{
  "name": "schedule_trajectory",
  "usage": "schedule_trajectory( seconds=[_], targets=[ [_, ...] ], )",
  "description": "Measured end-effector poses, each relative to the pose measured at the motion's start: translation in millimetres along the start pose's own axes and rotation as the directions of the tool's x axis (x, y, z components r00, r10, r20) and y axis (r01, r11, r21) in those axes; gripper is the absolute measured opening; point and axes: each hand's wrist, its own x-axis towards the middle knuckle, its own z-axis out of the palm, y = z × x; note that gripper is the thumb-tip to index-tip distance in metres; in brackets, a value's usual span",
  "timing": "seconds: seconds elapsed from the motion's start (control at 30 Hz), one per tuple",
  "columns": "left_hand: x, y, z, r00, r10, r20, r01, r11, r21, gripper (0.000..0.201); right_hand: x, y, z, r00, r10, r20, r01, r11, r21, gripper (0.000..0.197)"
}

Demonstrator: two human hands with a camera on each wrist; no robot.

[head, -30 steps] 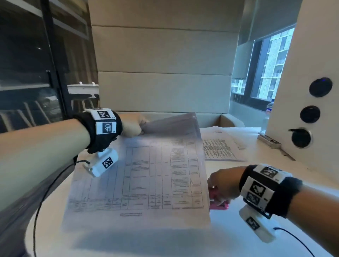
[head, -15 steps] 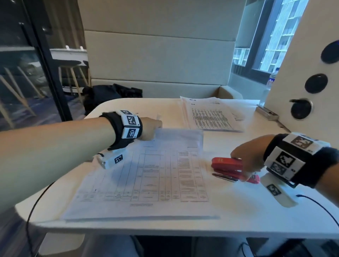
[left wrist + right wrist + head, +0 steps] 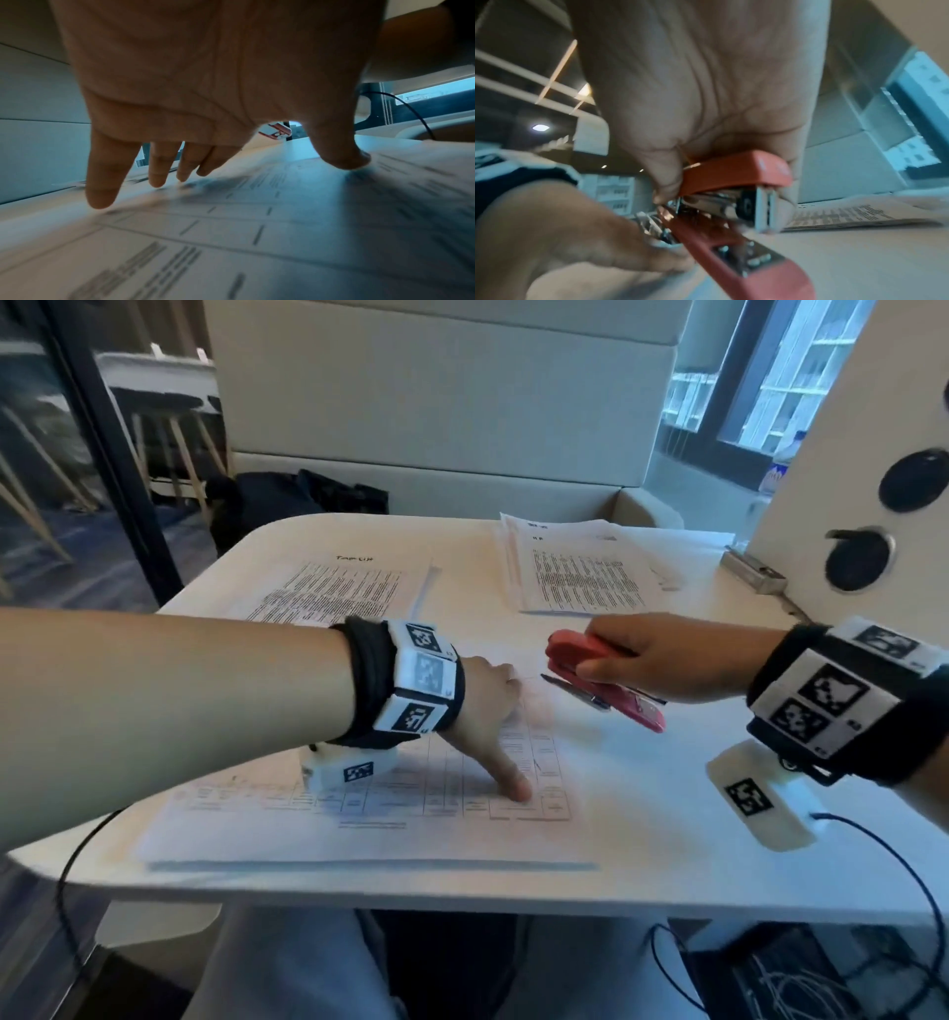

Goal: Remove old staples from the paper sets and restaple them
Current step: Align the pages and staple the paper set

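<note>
The left hand lies spread on the paper set, fingers straight, thumb and fingertips pressing the top sheet flat against the table. The right hand grips the red stapler, fingers curled over its top arm and thumb against its side; the stapler hangs clear of the table, its mouth gaping.

The stapler sits just to the right of the left hand, near but apart. Its long axis runs roughly from the left hand's knuckles back toward the right wrist, the base drooping toward the person. Which end leads cannot be told.

The paper set lies under the left hand, its long axis running left to right. Judged from this layout, the right hand is better placed for the sheet's far right corner, where the staple likely belongs.
</note>
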Motion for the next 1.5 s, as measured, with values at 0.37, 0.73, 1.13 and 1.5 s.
schedule_trajectory(
  seconds=[0.37,0.73,1.13,1.5],
  targets=[
    [6.2,-4.1,9.8,0.990,-0.062,0.125,0.072,0.994,-0.083,0.135,15.9,0.1,36.5,0.958,-0.193,0.212,0.227,0.962,-0.150,0.017],
    [8.9,-6.9,13.0,0.988,-0.066,0.142,0.081,0.992,-0.100,0.139,15.1,5.0,43.1,0.932,-0.305,0.196,0.359,0.857,-0.369,0.032],
    [7.4,-5.2,13.0,0.987,-0.078,0.141,0.094,0.989,-0.114,0.135,23.0,-2.1,53.5,0.830,-0.554,0.067,0.505,0.695,-0.512,0.030],
    [7.1,-6.7,14.2,0.990,-0.050,0.131,0.069,0.986,-0.150,0.120,30.7,-3.2,49.2,0.640,-0.767,0.036,0.549,0.424,-0.720,0.046]
  ],
)
